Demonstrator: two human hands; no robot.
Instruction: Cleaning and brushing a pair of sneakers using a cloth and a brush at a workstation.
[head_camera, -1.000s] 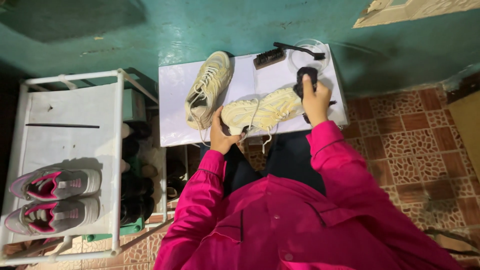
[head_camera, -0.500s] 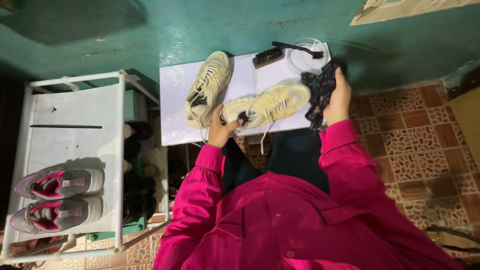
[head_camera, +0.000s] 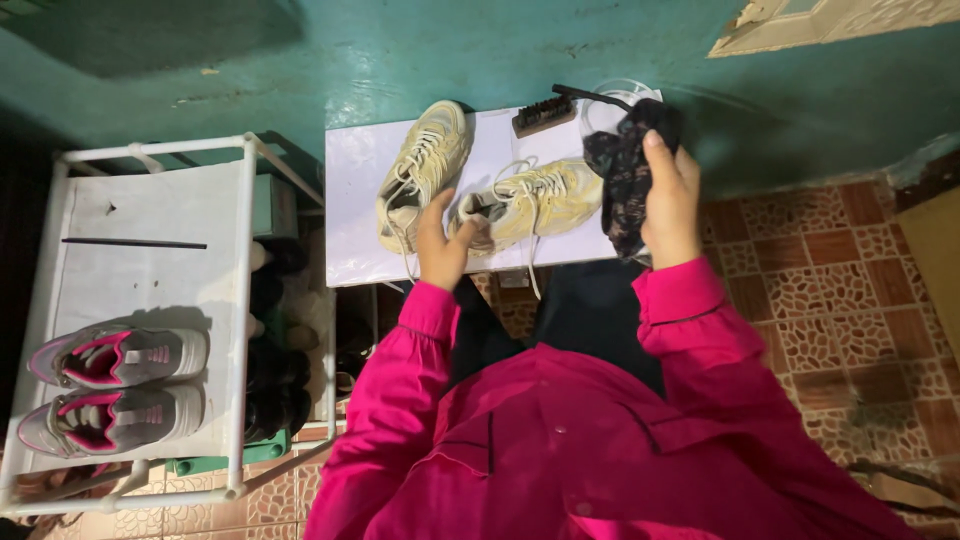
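L hand (head_camera: 440, 243) on mesh sneaker (head_camera: 530, 200); R hand (head_camera: 672, 200) grips crumpled dark cloth (head_camera: 625, 170).

white table (head_camera: 360, 190) — sneakers (head_camera: 425, 170), brush (head_camera: 543, 114)

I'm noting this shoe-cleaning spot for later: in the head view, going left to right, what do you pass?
Grey-and-pink sneakers on the white rack → upright cream shoe → left hand → cream shoe lying sideways → dark cloth → right hand.

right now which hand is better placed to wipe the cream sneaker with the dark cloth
Right. The right hand already grips the dark cloth just beside the cream sneaker, while the left hand steadies its heel.
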